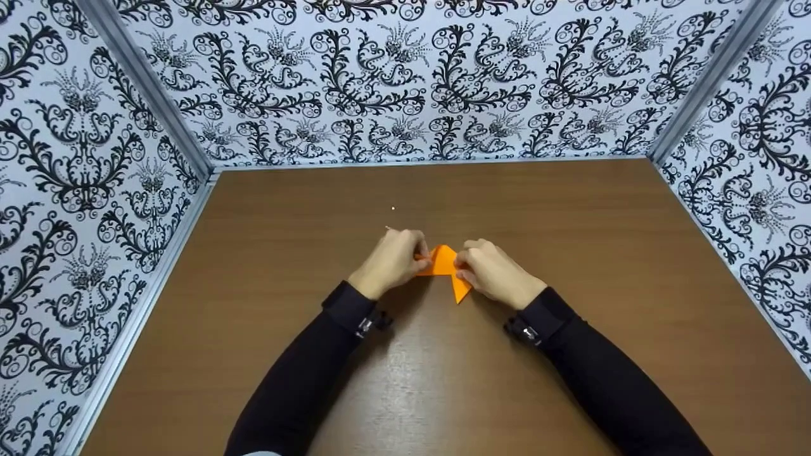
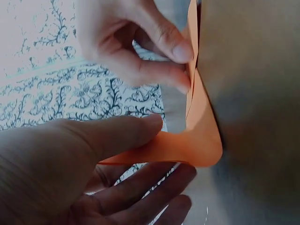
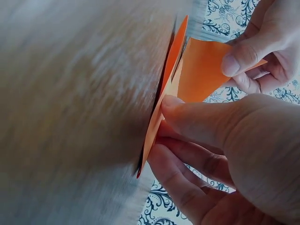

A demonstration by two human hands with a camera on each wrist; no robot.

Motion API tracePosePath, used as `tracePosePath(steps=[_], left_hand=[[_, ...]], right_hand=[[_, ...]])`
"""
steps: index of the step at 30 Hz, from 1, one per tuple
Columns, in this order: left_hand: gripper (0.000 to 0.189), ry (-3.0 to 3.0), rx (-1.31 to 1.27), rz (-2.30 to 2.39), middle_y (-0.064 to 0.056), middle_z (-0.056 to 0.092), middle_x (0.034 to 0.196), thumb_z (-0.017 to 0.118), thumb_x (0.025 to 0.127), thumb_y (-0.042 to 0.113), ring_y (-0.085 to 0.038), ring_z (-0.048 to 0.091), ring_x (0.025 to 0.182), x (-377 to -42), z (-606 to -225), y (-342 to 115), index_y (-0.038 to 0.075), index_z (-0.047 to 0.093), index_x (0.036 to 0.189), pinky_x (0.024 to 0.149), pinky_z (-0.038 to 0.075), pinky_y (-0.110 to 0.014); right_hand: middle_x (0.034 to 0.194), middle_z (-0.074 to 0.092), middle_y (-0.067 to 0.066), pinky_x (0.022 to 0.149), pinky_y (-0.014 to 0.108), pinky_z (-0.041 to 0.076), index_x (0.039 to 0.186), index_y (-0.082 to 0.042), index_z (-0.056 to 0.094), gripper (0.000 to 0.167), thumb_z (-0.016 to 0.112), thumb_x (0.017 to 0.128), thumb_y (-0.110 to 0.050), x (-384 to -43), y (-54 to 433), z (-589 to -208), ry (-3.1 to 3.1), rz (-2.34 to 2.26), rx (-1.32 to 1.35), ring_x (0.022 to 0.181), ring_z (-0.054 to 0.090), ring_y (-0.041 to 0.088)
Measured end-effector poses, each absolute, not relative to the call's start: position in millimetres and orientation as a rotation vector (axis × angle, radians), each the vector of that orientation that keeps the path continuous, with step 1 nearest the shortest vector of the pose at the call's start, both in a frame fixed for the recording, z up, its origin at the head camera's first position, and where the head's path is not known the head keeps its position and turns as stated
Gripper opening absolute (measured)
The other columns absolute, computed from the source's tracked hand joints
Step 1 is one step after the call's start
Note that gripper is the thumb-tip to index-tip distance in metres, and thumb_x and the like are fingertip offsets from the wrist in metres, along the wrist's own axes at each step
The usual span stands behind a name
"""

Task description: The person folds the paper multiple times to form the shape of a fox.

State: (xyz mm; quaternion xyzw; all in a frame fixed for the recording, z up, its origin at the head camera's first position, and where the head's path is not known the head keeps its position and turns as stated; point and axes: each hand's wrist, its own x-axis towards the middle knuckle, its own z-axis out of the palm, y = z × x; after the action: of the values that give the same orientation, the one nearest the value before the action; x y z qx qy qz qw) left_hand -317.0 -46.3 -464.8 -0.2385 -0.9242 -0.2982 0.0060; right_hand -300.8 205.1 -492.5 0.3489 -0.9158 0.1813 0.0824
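A folded piece of orange paper [image 1: 443,261] lies near the middle of the table, between both hands. My left hand [image 1: 394,258] pinches its left flap between thumb and fingers; in the left wrist view that flap of paper [image 2: 187,147] bends up from the table. On the other side, my right hand [image 1: 494,271] pinches the paper by its right part, thumb on the near layer, as the right wrist view shows along the paper's folded edge [image 3: 154,123]. A pointed orange corner sticks out toward me below the right fingers.
The brown wooden table [image 1: 405,380] is bordered by patterned black-and-white walls [image 1: 405,82] at the back and both sides. Grey metal strips [image 1: 146,88] run along the corners. A tiny white speck [image 1: 393,208] is on the table beyond the left hand.
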Motion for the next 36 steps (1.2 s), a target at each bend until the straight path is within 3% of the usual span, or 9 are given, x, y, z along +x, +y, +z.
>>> tracePosePath(steps=[5, 19, 36], left_hand=[[0.013, -2.887, -0.864, -0.946, -0.012, 0.081, 0.091, 0.089, 0.105, 0.008, -0.015, 0.061, 0.074, -315, -469, -42, 0.003, 0.079, 0.097, 0.069, 0.050, -0.027], [0.014, -2.883, -0.983, -0.884, -0.008, 0.080, 0.093, 0.088, 0.105, 0.010, -0.015, 0.064, 0.080, -313, -473, -35, 0.006, 0.075, 0.101, 0.074, 0.053, -0.029], [0.012, -2.756, -1.130, -0.853, -0.014, 0.086, 0.096, 0.089, 0.103, 0.004, -0.025, 0.077, 0.084, -304, -478, -30, 0.001, 0.078, 0.105, 0.075, 0.064, -0.039]], right_hand=[[0.104, 0.080, 0.020, 0.087, 0.051, 0.067, 0.113, 0.005, 0.086, 0.012, 0.088, 0.103, 0.000, -301, 205, -493, -2.750, 0.555, 1.033, 0.094, 0.074, 0.037], [0.103, 0.072, 0.018, 0.084, 0.045, 0.060, 0.132, 0.003, 0.087, 0.026, 0.085, 0.107, -0.004, -302, 204, -488, -2.841, 0.517, 1.021, 0.093, 0.067, 0.034], [0.095, 0.068, 0.013, 0.076, 0.042, 0.056, 0.119, 0.000, 0.089, 0.015, 0.086, 0.104, 0.001, -301, 203, -491, -2.783, 0.433, 1.032, 0.085, 0.064, 0.032]])
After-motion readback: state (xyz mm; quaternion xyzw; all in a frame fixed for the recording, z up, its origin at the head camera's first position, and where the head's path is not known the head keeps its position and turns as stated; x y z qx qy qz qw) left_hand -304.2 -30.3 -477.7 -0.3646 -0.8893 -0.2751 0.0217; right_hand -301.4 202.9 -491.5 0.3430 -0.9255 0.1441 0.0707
